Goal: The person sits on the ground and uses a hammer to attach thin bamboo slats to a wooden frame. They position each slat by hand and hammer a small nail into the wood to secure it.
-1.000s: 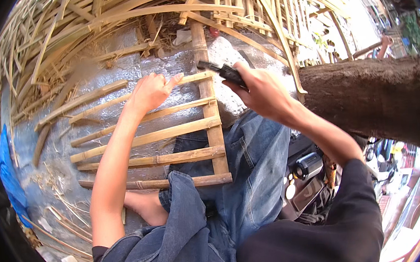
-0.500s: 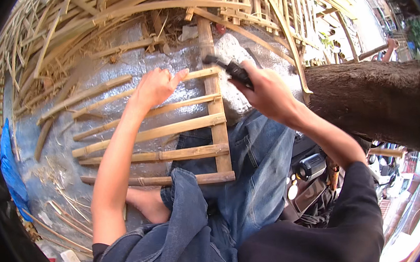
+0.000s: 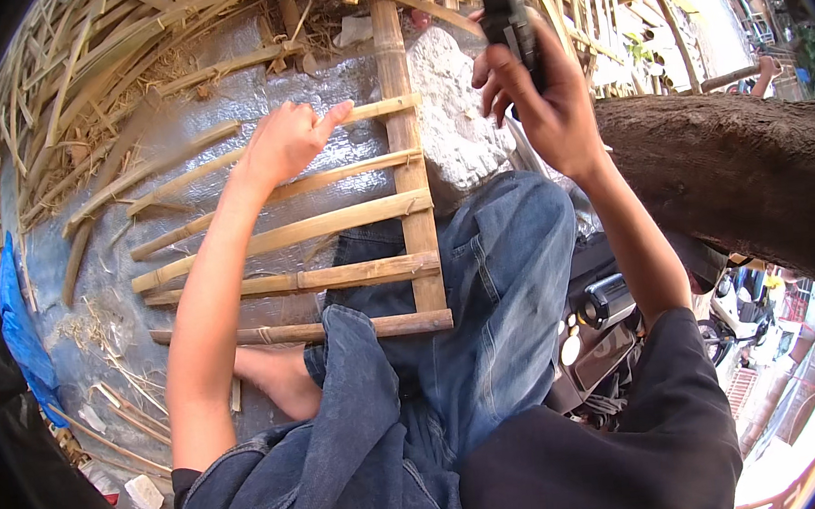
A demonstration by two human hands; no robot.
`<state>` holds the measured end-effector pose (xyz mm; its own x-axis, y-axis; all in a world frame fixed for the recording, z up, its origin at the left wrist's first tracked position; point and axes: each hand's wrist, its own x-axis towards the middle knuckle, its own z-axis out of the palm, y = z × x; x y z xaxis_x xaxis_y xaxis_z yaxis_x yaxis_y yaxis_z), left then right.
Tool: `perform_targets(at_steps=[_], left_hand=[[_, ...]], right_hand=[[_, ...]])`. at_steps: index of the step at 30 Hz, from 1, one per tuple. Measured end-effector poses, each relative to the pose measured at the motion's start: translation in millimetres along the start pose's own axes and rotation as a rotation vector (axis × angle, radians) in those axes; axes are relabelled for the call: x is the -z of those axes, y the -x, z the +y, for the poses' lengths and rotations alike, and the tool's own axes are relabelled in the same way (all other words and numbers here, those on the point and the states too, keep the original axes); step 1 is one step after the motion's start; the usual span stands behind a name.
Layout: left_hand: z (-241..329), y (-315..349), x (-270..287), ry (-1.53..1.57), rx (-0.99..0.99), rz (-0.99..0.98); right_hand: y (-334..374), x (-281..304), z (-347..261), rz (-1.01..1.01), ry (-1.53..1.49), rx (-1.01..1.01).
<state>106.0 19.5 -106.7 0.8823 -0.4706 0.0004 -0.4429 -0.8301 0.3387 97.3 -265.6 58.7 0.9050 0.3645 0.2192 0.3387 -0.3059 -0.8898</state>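
Observation:
A row of split bamboo slats [image 3: 327, 223] runs sideways, their right ends lying on a flat bamboo crosspiece [image 3: 427, 287] that points away from me. My left hand [image 3: 291, 143] is closed around the farthest slat [image 3: 385, 107], its thumb stretched along it toward the crosspiece. Up at the right, my right hand [image 3: 549, 97] grips a black hand tool [image 3: 503, 13], lifted above a rough whitish block [image 3: 453, 105]. The tool's head reaches the upper picture edge, and its exact kind cannot be made out.
Bamboo lattice pieces [image 3: 92, 78] are piled across the far side. A thick brown trunk [image 3: 710, 170] lies at the right, with a black bag [image 3: 586, 360] near my knee. Blue plastic sheeting [image 3: 21, 327] hangs at the left. Loose strips lie on the silvery ground sheet [image 3: 99, 272].
My right hand has raised the black tool up and away from the slat's end, turning it upright. The left hand keeps its hold on the slat, and the view has shifted slightly.

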Motion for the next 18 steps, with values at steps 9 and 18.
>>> perform_targets(at_steps=[9,18], left_hand=[[-8.7,8.6,-11.9,-0.026,0.006,0.025],[8.4,5.9,9.2,0.121,0.193,-0.015]], right_hand=[[-11.8,5.9,-5.0,-0.162,0.230,-0.341],[-2.7,-0.3,-9.0,-0.317,0.524,-0.203]])
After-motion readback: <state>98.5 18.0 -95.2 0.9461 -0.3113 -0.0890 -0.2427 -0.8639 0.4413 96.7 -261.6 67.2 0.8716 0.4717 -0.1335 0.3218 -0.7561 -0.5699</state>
